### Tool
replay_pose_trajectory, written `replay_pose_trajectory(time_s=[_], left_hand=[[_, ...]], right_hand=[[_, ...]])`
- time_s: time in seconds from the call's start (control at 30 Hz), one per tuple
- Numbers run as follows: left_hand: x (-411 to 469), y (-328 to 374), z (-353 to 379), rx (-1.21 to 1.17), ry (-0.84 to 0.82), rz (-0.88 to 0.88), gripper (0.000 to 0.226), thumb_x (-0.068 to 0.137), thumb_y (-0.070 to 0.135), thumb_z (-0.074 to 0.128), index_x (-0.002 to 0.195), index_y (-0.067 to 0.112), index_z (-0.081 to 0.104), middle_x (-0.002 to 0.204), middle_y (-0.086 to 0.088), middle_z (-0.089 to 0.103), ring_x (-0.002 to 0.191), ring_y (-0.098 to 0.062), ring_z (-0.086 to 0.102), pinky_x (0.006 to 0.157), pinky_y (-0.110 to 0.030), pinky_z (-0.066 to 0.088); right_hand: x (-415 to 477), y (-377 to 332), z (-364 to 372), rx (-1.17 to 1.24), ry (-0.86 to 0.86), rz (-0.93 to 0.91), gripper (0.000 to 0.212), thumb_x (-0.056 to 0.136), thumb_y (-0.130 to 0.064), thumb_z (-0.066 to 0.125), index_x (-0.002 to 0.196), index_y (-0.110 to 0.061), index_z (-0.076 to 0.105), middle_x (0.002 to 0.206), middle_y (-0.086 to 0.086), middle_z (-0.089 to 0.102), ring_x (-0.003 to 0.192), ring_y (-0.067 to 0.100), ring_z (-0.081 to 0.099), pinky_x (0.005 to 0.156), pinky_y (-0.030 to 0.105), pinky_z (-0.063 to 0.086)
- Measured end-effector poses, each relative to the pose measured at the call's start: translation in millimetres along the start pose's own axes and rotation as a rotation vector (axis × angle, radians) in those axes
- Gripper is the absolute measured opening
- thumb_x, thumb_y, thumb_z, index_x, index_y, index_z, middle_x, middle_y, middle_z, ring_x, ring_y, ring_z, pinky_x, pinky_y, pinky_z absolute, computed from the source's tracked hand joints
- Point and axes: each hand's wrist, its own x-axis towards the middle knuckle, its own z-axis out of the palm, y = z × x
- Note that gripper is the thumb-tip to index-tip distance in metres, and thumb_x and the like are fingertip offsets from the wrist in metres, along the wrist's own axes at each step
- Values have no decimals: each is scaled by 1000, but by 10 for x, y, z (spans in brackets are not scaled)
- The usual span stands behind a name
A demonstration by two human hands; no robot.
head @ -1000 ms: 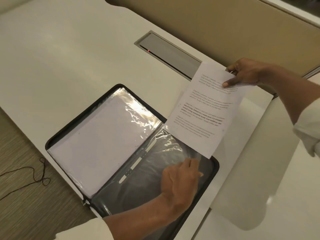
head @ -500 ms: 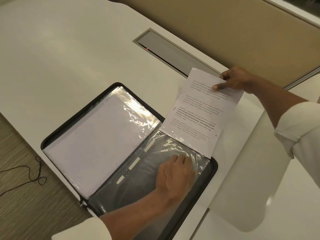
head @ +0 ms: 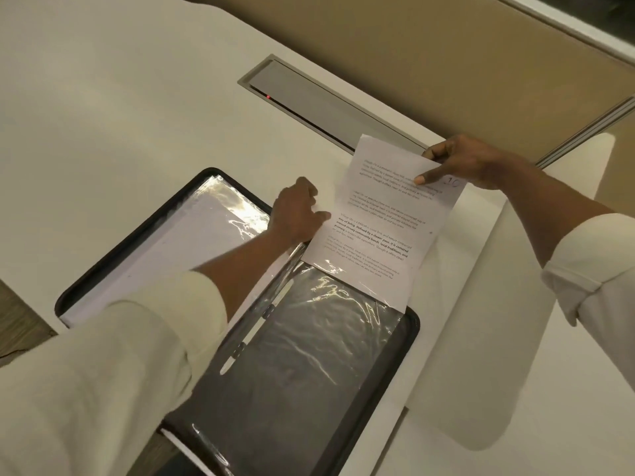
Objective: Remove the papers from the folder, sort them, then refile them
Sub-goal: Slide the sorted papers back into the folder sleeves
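A black zip folder lies open on the white table. Its left half holds a stack of white papers in glossy sleeves. On its right half lies a clear empty sleeve over the dark lining. A printed sheet stands tilted above that sleeve, its lower edge inside the sleeve's top opening. My right hand pinches the sheet's upper right corner, thumb on the print. My left hand grips the sleeve's raised top edge right beside the sheet's left edge.
A grey cable hatch with a small red light is set into the table behind the folder. A beige partition runs along the back. The table edge and the wood-look floor are at the lower left.
My left hand left the middle of the clear sleeve and moved up to its top edge. The sheet came down and left, and its lower edge now sits in the sleeve's opening.
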Motion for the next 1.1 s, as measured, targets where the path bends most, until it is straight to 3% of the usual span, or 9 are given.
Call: replay_pose_trajectory(time_s=[0.13,0.23,0.37,0.5,0.57,0.63,0.87,1.0,1.1], left_hand=[[232,74,6,-92,-128,-6,62,82,27,92,130,13,54,113,-2,68,101,-20,67,88,-35,56],[352,142,21,-199,-209,-40,66,79,22,94,130,14,54,112,0,69,98,-14,68,81,-28,56],[445,126,11,-263,-322,-55,49,75,12,95,114,9,67,108,-6,77,100,-24,75,92,-46,63],[439,43,-42,-304,-410,-75,32,82,3,89,108,4,71,102,-6,81,93,-23,79,87,-45,66],[426,11,-67,-305,-445,-82,31,83,1,87,109,2,70,102,-8,81,91,-25,80,85,-47,66],[399,12,-77,-265,-478,-73,32,83,-1,86,110,1,69,102,-11,80,90,-27,80,81,-48,67],[297,101,-81,-20,-590,58,42,76,16,96,108,6,72,100,-5,79,93,-24,77,89,-42,64],[288,88,-51,0,-457,53,35,81,20,92,107,12,69,98,-5,77,90,-23,77,88,-44,64],[245,50,-74,94,-467,74,34,80,15,93,107,12,72,96,-1,75,94,-21,74,91,-42,63]], right_hand=[[-55,55,22,224,29,33,46,73,-13,91,113,2,74,109,13,80,92,29,77,88,40,64],[-135,84,66,397,38,42,28,76,-7,88,102,-6,77,108,10,80,89,24,78,78,34,65],[-208,123,101,527,49,65,16,79,-4,83,93,-10,78,104,10,80,83,21,79,70,31,64],[-193,191,63,499,60,133,30,63,-16,92,88,-13,76,106,11,80,88,22,78,75,34,65],[-192,225,45,431,51,175,37,58,-17,96,90,-14,77,109,12,80,97,25,77,88,40,62],[-213,250,50,293,27,207,39,66,-11,95,100,-9,78,110,12,80,102,27,76,94,43,60],[-253,258,205,-228,-105,193,22,76,-4,92,93,-13,81,99,4,81,102,26,74,88,42,64],[-248,192,356,-372,-145,164,26,78,-1,90,98,-13,79,99,4,80,99,26,75,87,42,65],[-222,188,487,-452,-171,164,28,79,-8,91,103,-15,77,103,3,78,98,26,75,91,45,64]])
